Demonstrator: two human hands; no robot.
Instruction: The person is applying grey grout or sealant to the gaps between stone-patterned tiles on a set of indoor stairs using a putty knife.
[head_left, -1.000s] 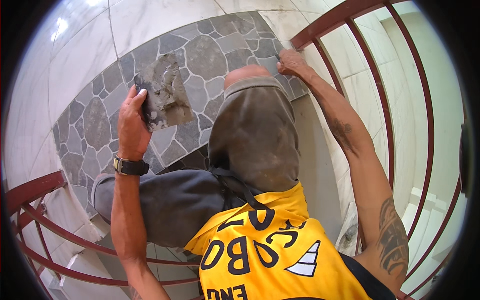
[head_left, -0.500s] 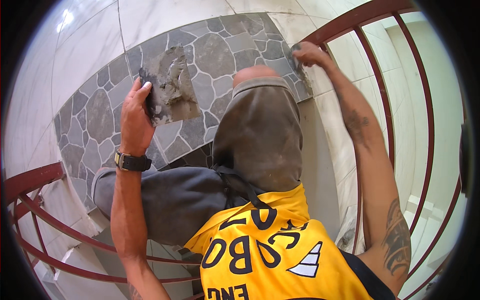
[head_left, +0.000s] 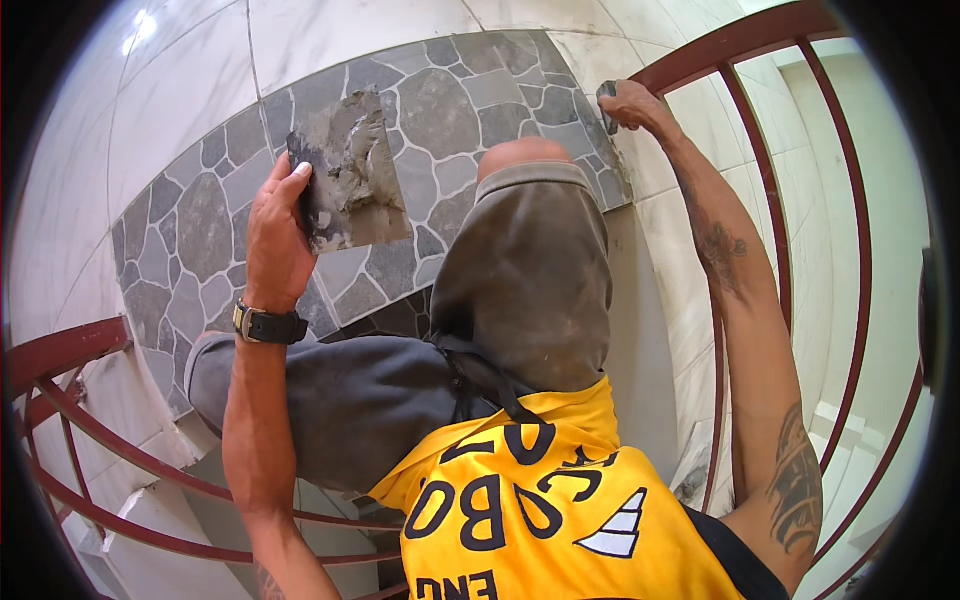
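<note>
My left hand (head_left: 275, 220), wearing a watch, grips the left side of a dark flat board (head_left: 312, 215) heaped with wet grey mortar (head_left: 358, 160), held over stone-patterned grey floor tiles (head_left: 445, 120). My right hand (head_left: 640, 108) is closed on a small dark tool (head_left: 607, 107), held at the right edge of the patterned tiles beside the top rail of the red railing. The tool's exact shape is mostly hidden by my fingers. My bent knee (head_left: 520, 152) rests between the two hands, above the tiles.
Red metal railings (head_left: 735, 30) curve along the right, with more rails (head_left: 70, 350) at lower left. Large pale marble-look tiles (head_left: 190, 70) surround the patterned section. Pale steps and walls (head_left: 835, 200) lie beyond the right railing, and a grey surface (head_left: 645, 330) is beside my leg.
My right hand has risen and moved rightward toward the railing, bringing the dark tool into view. The board and floor have shifted slightly rightward in the picture.
</note>
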